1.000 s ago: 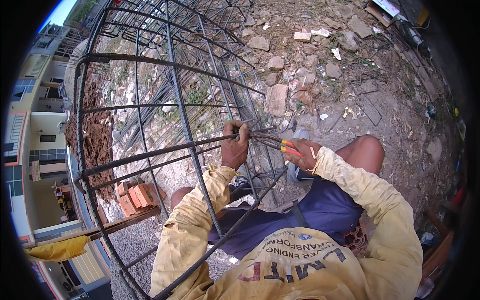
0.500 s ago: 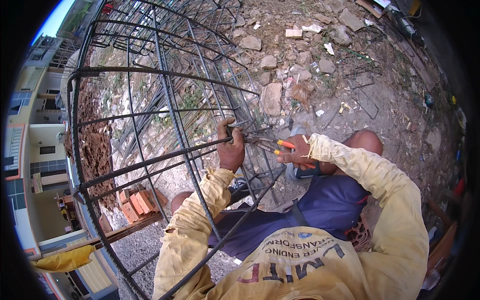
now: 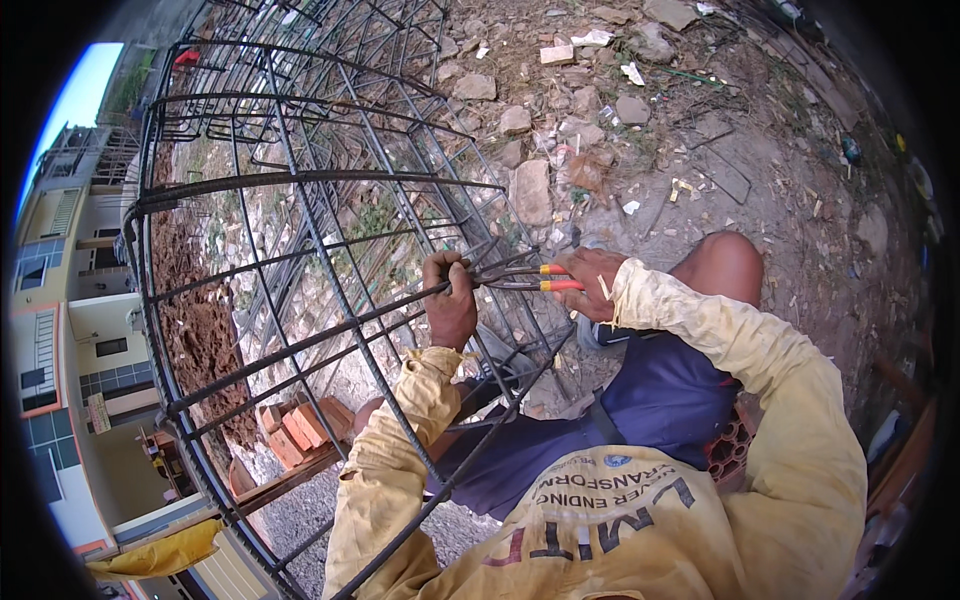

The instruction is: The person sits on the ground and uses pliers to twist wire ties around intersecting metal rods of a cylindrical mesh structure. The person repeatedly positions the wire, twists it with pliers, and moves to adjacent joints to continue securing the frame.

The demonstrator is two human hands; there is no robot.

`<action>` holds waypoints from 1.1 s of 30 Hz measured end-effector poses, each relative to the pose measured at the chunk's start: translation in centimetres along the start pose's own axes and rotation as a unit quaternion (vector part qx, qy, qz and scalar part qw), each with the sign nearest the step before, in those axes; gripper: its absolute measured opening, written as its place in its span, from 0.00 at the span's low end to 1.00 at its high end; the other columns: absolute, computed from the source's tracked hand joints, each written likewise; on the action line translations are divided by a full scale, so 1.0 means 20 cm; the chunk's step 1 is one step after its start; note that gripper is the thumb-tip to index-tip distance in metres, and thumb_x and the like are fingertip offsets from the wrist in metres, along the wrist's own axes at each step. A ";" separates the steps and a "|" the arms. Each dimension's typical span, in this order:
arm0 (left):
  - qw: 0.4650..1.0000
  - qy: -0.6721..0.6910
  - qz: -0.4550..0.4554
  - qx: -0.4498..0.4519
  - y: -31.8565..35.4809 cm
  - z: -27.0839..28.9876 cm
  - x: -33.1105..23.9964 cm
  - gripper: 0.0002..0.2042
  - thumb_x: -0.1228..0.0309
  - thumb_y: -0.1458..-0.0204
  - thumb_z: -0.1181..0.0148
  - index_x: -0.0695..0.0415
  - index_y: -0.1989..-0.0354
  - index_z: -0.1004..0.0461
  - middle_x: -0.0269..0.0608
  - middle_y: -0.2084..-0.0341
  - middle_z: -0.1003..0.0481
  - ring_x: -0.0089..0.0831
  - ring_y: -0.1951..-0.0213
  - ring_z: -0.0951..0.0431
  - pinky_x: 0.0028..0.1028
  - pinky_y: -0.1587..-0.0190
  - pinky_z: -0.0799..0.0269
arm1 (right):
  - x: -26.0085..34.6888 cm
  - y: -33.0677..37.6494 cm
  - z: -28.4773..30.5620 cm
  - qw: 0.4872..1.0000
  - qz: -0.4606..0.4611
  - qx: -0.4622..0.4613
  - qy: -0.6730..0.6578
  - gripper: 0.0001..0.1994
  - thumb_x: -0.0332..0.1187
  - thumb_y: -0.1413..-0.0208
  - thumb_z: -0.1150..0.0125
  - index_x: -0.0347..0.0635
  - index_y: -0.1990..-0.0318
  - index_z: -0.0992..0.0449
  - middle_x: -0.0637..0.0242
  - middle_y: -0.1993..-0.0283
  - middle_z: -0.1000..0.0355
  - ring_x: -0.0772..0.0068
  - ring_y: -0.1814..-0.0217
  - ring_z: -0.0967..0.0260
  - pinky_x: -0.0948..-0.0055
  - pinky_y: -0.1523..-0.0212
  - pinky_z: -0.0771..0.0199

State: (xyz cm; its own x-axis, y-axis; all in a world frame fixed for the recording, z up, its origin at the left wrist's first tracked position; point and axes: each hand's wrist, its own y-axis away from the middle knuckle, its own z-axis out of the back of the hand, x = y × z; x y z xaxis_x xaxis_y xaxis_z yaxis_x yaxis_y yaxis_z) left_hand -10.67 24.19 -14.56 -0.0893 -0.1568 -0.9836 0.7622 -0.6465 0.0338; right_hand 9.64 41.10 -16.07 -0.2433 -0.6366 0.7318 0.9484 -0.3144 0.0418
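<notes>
Gripping a bar of the rebar cage (image 3: 300, 250), the left hand (image 3: 450, 300) is clenched. The right hand (image 3: 592, 285) grasps the pincers (image 3: 520, 277) by their red-yellow handles.

A small pale sign (image 3: 98, 412) hangs on the building at left.

Red-handled pincers (image 3: 520, 277) against rebar cage (image 3: 300, 250)

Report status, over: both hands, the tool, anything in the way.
Left hand gripping rebar cage bar. Right hand shut on pincers at the joint. Nothing between.
</notes>
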 end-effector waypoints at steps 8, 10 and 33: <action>0.992 -0.096 -0.010 0.077 0.04 0.07 -0.08 0.35 0.67 0.44 0.37 0.54 0.34 0.53 0.48 0.54 0.33 0.31 0.59 0.26 0.29 0.56 0.26 | 0.04 -0.04 0.08 0.769 -0.254 0.372 -0.454 0.34 0.67 0.42 0.57 0.38 0.62 0.27 0.64 0.75 0.27 0.72 0.81 0.28 0.70 0.80 0.23; 0.964 -0.232 -0.059 0.119 0.08 0.09 -0.17 0.42 0.62 0.48 0.33 0.54 0.32 0.57 0.51 0.51 0.35 0.35 0.57 0.26 0.31 0.54 0.26 | 0.00 0.01 -0.01 0.716 -0.239 0.381 -0.534 0.33 0.68 0.46 0.51 0.41 0.64 0.28 0.68 0.80 0.31 0.77 0.84 0.31 0.76 0.84 0.27; 0.973 -0.227 0.035 -0.001 0.18 0.20 -0.19 0.26 0.55 0.49 0.34 0.69 0.55 0.30 0.52 0.62 0.25 0.37 0.58 0.25 0.34 0.51 0.31 | -0.10 -0.04 -0.07 0.985 0.155 0.002 -0.072 0.30 0.40 0.53 0.36 0.38 0.42 0.35 0.47 0.49 0.34 0.44 0.47 0.33 0.56 0.46 0.30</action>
State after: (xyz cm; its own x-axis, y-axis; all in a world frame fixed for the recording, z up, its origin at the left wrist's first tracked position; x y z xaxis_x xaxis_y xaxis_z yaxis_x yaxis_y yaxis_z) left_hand -10.14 19.36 -10.02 -0.3102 -0.5146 -0.7993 0.7779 -0.6207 0.0977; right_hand 9.08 41.60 -18.46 0.0898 -0.5956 0.7982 0.9735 -0.1168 -0.1966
